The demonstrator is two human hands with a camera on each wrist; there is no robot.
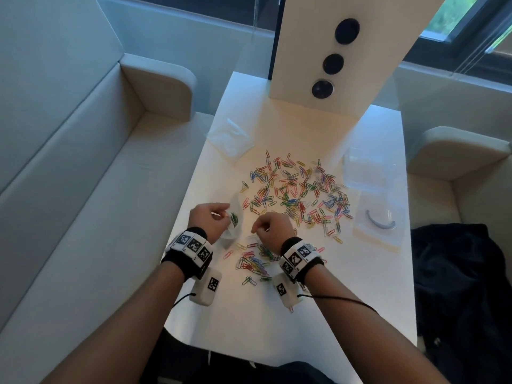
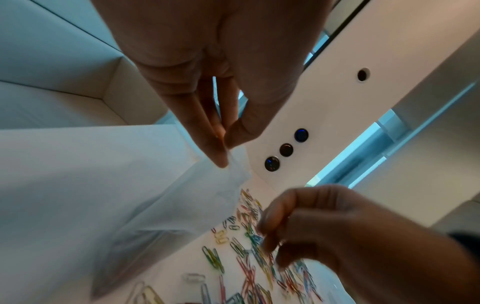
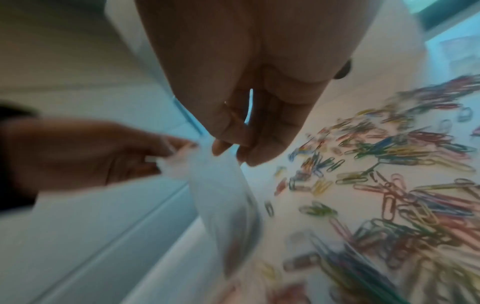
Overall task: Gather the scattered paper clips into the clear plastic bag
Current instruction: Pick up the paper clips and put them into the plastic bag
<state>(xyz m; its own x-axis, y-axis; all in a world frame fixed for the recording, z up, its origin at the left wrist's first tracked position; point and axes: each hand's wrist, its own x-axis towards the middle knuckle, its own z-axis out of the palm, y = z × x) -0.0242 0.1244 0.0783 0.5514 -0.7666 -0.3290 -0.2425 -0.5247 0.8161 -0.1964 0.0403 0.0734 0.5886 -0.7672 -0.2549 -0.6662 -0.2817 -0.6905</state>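
Note:
Coloured paper clips (image 1: 293, 189) lie scattered over the middle of the white table (image 1: 360, 286), with a smaller cluster (image 1: 253, 263) by my wrists. My left hand (image 1: 210, 220) pinches the rim of the clear plastic bag (image 1: 231, 234) between thumb and fingers (image 2: 221, 162) and holds it up. A few green clips (image 1: 234, 218) show inside the bag (image 2: 182, 205). My right hand (image 1: 266, 228) hovers just right of the bag's mouth, thumb and fingertips (image 3: 221, 148) pinched together. A glint between them looks like a clip; the right wrist view is blurred.
A crumpled clear bag (image 1: 230, 137) lies at the table's far left. A clear plastic box (image 1: 365, 167) and a packet with a curved piece (image 1: 379, 220) sit on the right. A white panel (image 1: 304, 45) with three round black buttons stands behind. Benches flank the table; dark cloth (image 1: 465, 286) lies at right.

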